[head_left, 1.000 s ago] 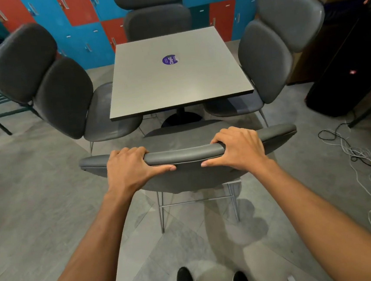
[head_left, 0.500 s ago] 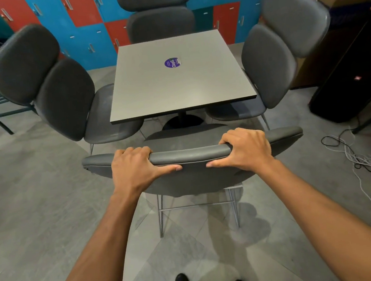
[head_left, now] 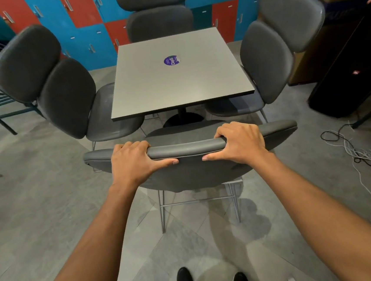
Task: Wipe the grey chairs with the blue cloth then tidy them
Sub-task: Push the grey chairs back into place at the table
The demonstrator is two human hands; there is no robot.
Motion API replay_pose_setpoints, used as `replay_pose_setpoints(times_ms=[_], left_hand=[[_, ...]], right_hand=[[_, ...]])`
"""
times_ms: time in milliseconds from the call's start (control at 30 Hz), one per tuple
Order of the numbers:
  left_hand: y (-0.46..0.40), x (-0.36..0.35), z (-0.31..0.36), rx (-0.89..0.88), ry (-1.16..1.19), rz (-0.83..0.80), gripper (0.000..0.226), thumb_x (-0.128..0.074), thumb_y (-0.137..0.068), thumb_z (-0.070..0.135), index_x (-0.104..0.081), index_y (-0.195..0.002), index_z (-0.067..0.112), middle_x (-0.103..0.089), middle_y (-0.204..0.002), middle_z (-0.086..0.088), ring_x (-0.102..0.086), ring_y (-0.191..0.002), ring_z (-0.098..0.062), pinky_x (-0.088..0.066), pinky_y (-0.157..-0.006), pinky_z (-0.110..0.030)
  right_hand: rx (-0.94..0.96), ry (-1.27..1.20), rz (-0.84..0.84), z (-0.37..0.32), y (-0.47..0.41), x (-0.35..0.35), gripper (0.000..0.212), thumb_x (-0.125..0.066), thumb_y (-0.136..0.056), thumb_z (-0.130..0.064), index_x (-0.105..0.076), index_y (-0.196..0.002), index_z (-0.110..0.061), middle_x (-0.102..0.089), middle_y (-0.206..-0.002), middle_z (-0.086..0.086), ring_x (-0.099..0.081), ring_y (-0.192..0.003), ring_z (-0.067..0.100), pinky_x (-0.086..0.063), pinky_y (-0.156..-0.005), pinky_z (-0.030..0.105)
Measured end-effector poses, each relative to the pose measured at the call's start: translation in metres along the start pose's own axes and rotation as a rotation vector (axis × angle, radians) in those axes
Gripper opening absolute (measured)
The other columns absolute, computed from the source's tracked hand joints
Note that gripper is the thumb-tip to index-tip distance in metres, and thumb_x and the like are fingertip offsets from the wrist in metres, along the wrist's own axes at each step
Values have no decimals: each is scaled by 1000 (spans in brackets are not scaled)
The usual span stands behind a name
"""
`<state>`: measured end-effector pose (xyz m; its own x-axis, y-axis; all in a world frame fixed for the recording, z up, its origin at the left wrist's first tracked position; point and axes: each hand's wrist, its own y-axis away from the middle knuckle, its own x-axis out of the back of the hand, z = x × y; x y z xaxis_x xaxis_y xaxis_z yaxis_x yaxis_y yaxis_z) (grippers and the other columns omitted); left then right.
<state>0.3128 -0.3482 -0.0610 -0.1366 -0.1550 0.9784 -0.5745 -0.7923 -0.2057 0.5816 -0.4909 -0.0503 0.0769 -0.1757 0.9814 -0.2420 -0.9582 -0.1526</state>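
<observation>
Grey padding fills both hands: the left hand (head_left: 134, 162) and the right hand (head_left: 239, 145) each grip the top edge of the near chair's backrest (head_left: 185, 148), fingers curled over the front and thumbs pressed along the rear face, pointing toward each other. The chair stands at the near side of the square table (head_left: 174, 82), its seat just short of the table edge, while three other grey chairs, the left chair (head_left: 62, 93), the far chair (head_left: 157, 18) and the right chair (head_left: 273, 48), sit closer in around the table. No blue cloth shows anywhere in view, so the step in hand looks like the tidying part: sliding this chair in under the table. To do it well, push evenly through both hands so the chair goes in straight rather than swinging toward a neighbour's seat, keep the metal legs (head_left: 199, 202) lightly loaded so they glide on the floor tiles, and stop once the backrest sits as near the table as the others do. Cables (head_left: 353, 153) lie on the floor to the right, well apart from the chair's path. The only readable writing is a round purple sticker (head_left: 170, 60) on the tabletop, which appears to read "ClayG"; its smaller print is too fine to make out.
</observation>
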Motion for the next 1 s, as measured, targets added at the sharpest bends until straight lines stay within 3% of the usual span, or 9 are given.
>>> replay_pose_setpoints(times_ms=[267,667,1000], left_hand=[[15,0,-9,-4,0,39,100,-26,-59,110,-71,-85,25,-66,-76,5,-60,-77,-19,-44,-81,-39],[2,1,3,-12,-6,45,95,-29,-60,110,-69,-85,28,-67,-80,8,-60,-82,-18,-43,-84,-38],[18,-5,-10,-22,7,93,95,-33,-63,108,-73,-91,26,-70,-85,7,-63,-85,-18,-42,-82,-38]], right_hand=[[3,5,-1,-12,8,-4,74,-42,-62,-102,-63,-89,-36,-58,-83,-15,-55,-78,9,-34,-61,27],[-22,-27,-29,0,0,5,69,-46,-62,-100,-61,-90,-38,-56,-84,-17,-50,-78,6,-22,-57,17],[-12,-8,-34,-15,9,-1,72,-45,-62,-101,-62,-92,-38,-59,-86,-16,-54,-80,7,-31,-62,26]])
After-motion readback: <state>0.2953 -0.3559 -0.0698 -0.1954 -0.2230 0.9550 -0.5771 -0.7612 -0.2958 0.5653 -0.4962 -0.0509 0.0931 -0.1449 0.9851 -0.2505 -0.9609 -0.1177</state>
